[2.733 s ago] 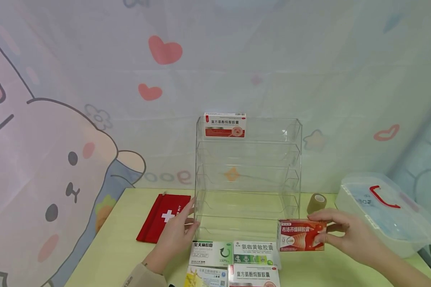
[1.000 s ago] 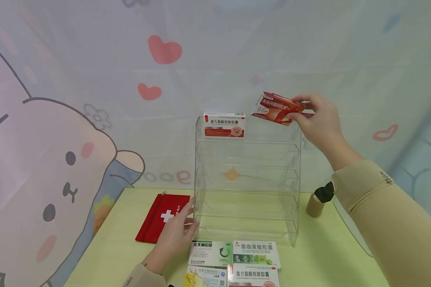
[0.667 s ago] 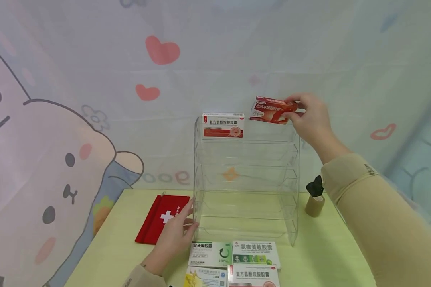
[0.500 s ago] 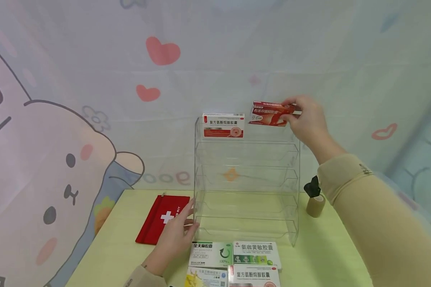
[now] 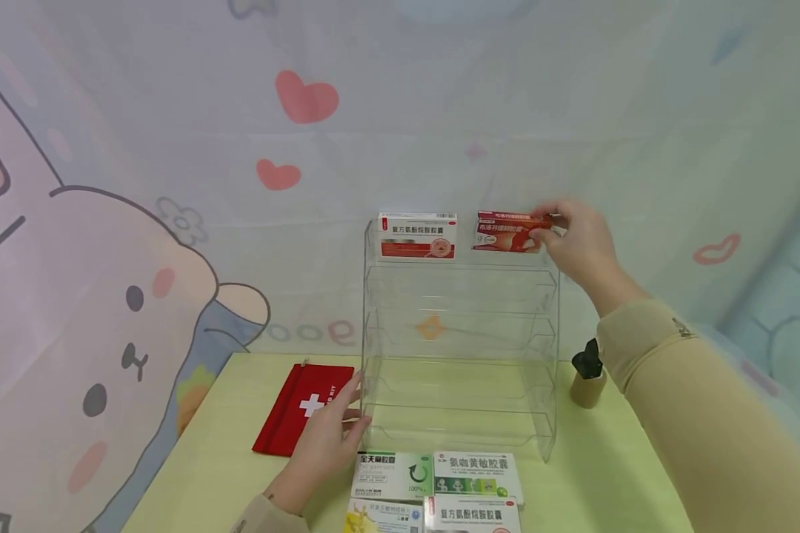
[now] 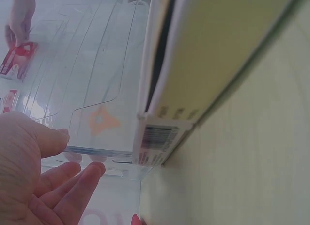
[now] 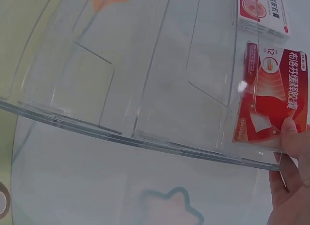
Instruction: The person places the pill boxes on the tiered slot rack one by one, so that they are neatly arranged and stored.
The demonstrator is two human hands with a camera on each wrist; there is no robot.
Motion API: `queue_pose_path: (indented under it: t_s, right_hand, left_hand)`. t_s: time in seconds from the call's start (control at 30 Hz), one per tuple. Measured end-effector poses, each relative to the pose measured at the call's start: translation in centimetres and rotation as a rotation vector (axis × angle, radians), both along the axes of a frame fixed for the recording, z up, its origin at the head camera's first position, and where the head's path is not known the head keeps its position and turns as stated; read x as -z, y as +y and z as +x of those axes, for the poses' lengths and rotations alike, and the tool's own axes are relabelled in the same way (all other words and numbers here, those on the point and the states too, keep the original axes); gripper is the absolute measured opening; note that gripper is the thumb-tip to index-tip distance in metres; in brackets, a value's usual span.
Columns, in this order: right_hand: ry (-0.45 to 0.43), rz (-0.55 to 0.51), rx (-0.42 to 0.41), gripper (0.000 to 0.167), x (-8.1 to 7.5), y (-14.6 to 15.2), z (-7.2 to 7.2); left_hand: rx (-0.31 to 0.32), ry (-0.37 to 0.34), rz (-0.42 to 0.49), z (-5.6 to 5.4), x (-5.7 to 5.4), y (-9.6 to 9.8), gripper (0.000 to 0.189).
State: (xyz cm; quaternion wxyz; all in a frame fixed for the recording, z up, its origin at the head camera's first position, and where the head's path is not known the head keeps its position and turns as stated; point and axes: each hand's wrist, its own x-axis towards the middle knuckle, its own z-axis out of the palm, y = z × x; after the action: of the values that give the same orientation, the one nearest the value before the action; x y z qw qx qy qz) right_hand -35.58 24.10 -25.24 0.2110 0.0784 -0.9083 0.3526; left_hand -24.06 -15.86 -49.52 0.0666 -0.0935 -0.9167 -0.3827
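Observation:
My right hand (image 5: pixel 583 244) pinches the right end of a red medicine box (image 5: pixel 503 233) between thumb and fingers. The box sits at the top tier of a clear acrylic tiered rack (image 5: pixel 460 406), its lower part behind the tier's clear front in the right wrist view. To its left, a white-and-red medicine box (image 5: pixel 416 248) stands in the same tier, with a gap between them. My left hand (image 5: pixel 323 444) holds the rack's lower left side, thumb and fingertips on either face of the panel in the left wrist view.
Several medicine boxes lie before the rack, among them a green-and-white one (image 5: pixel 393 475) and a second white-and-red one (image 5: pixel 472 514). A red first aid pouch (image 5: pixel 293 414) lies left. A tan bandage roll (image 5: pixel 587 389) stands right; my right sleeve covers much of that side.
The right hand has carried the red box from low at the rack's right up over its top, then lowered and levelled it into the top tier. The left hand stays on the rack.

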Motion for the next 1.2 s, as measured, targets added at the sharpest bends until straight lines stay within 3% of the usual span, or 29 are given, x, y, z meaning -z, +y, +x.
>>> queue_pose_path:
  t_s: [0.43,0.83,1.2]
  right_hand:
    - [0.007,0.023,-0.017,0.033,0.9,0.6,0.1]
    - [0.038,-0.048,0.031,0.033,1.8,0.0,-0.2]
    - [0.019,-0.058,0.019,0.044,2.0,-0.6,0.4]
  left_hand:
    - [0.004,0.01,0.01,-0.2,-0.1,0.2,0.089]
    - [0.004,-0.006,0.012,-0.1,-0.3,0.2,0.089]
    - [0.024,0.021,0.016,0.0,0.0,0.0,0.088]
